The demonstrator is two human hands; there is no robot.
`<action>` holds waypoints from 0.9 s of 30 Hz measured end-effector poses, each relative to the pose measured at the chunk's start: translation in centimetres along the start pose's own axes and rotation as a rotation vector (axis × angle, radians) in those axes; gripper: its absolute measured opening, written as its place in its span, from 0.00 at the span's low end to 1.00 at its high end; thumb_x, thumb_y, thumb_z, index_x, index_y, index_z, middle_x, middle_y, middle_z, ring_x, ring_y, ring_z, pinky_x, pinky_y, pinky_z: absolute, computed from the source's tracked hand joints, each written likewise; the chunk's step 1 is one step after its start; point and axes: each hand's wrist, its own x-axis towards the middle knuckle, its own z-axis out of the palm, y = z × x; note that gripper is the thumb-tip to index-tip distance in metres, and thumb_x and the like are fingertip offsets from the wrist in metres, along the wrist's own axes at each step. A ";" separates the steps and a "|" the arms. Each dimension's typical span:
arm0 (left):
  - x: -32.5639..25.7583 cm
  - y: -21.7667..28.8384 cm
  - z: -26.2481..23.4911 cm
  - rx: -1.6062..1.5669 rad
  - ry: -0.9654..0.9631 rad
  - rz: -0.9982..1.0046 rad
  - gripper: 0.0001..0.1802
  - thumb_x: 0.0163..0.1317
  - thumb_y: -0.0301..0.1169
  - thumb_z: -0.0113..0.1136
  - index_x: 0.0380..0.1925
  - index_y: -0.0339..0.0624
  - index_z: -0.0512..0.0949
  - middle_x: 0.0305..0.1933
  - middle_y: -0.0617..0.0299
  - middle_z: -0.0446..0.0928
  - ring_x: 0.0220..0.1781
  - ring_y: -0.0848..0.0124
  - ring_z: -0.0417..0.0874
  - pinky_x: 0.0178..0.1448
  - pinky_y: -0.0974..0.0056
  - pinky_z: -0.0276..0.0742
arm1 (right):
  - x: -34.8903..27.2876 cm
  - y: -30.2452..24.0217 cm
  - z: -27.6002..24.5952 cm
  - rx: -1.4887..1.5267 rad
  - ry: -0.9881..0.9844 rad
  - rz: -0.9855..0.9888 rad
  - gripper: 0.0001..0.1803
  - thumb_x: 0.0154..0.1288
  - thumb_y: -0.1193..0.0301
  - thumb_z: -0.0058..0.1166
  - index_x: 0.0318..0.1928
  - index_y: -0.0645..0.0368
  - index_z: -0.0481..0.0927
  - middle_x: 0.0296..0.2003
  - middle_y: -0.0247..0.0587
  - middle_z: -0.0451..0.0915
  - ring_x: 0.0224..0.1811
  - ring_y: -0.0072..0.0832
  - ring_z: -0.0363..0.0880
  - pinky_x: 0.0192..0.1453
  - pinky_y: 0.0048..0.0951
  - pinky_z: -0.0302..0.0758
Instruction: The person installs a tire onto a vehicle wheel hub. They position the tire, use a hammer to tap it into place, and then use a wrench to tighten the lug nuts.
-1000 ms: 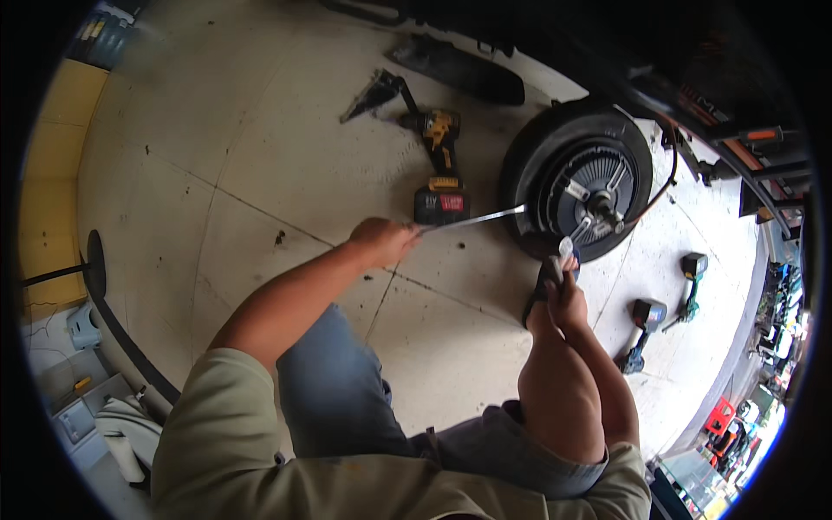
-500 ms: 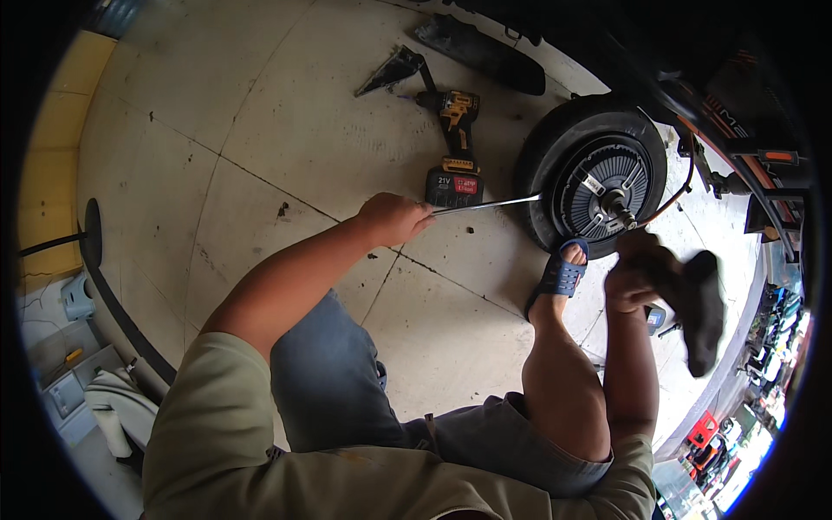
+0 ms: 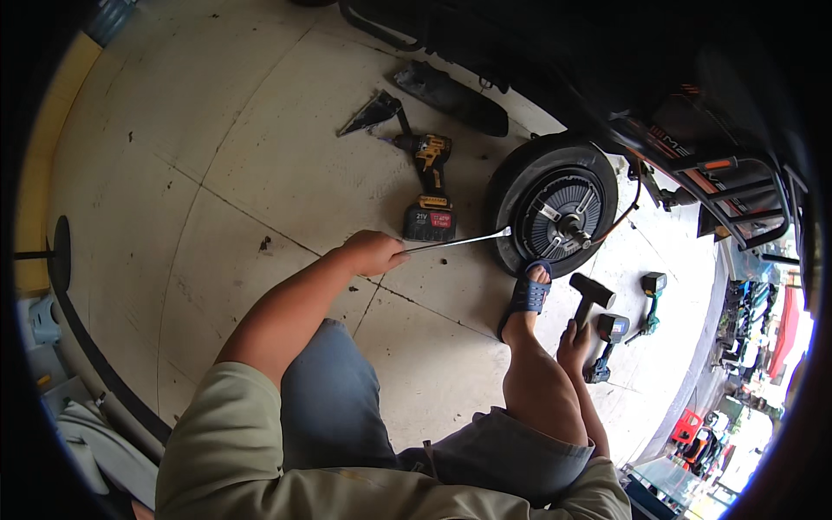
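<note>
A: Item one, nearest?

B: A right hand (image 3: 574, 340), listed low beside the bent knee; its fingers are closed about the handle of a black mallet (image 3: 590, 297). A blue sandal (image 3: 528, 293) is braced against the tyre.

A: Item two?

B: A left hand (image 3: 371, 252), closed around the end of a thin metal lever (image 3: 455, 242). The lever's far tip is lodged at the rim of a black hub-motor wheel (image 3: 555, 204), laid on the concrete floor (image 3: 260, 156).

A: Farther entries?

B: A yellow cordless drill (image 3: 431, 186), recorded just beyond the lever.
</note>
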 end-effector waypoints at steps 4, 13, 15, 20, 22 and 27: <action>-1.6 1.7 1.3 -0.094 -0.019 -0.066 0.22 0.70 0.48 0.49 0.29 0.40 0.77 0.31 0.49 0.80 0.37 0.49 0.81 0.42 0.49 0.75 | -6.8 9.9 -2.3 -0.325 0.180 0.265 0.26 0.69 0.51 0.53 0.29 0.65 0.75 0.19 0.47 0.76 0.22 0.39 0.76 0.29 0.41 0.70; -3.5 1.1 2.9 0.205 -0.352 0.148 0.20 0.70 0.47 0.47 0.34 0.42 0.78 0.37 0.50 0.81 0.40 0.49 0.82 0.45 0.48 0.76 | -12.1 15.7 2.2 0.568 0.070 0.994 0.21 0.67 0.52 0.56 0.35 0.58 0.68 0.16 0.34 0.68 0.11 0.27 0.67 0.14 0.29 0.63; -2.5 1.5 3.6 0.344 -0.518 0.175 0.20 0.70 0.47 0.45 0.37 0.43 0.79 0.39 0.51 0.82 0.42 0.50 0.82 0.47 0.48 0.77 | -11.4 17.1 4.1 0.509 0.115 0.977 0.25 0.63 0.48 0.60 0.33 0.58 0.72 0.17 0.33 0.70 0.14 0.25 0.67 0.18 0.29 0.64; -0.6 3.4 8.3 0.468 -0.786 0.166 0.21 0.70 0.46 0.43 0.41 0.44 0.80 0.42 0.51 0.82 0.45 0.51 0.83 0.49 0.47 0.77 | -11.0 17.5 6.1 0.038 0.102 0.877 0.29 0.61 0.48 0.60 0.40 0.66 0.75 0.22 0.44 0.78 0.26 0.39 0.78 0.33 0.38 0.74; -0.5 4.6 9.9 0.538 -0.826 0.124 0.20 0.69 0.46 0.44 0.40 0.44 0.81 0.41 0.51 0.82 0.44 0.50 0.83 0.48 0.48 0.78 | -9.7 15.8 5.3 -0.203 -0.032 0.875 0.31 0.61 0.49 0.59 0.46 0.68 0.75 0.36 0.57 0.82 0.46 0.53 0.80 0.52 0.47 0.74; 7.8 10.7 4.1 0.193 -0.040 0.164 0.14 0.67 0.40 0.51 0.39 0.41 0.79 0.39 0.51 0.81 0.45 0.50 0.82 0.48 0.49 0.77 | -4.3 12.0 3.8 -0.266 0.271 0.673 0.26 0.62 0.52 0.58 0.45 0.65 0.74 0.43 0.56 0.78 0.49 0.49 0.77 0.53 0.45 0.73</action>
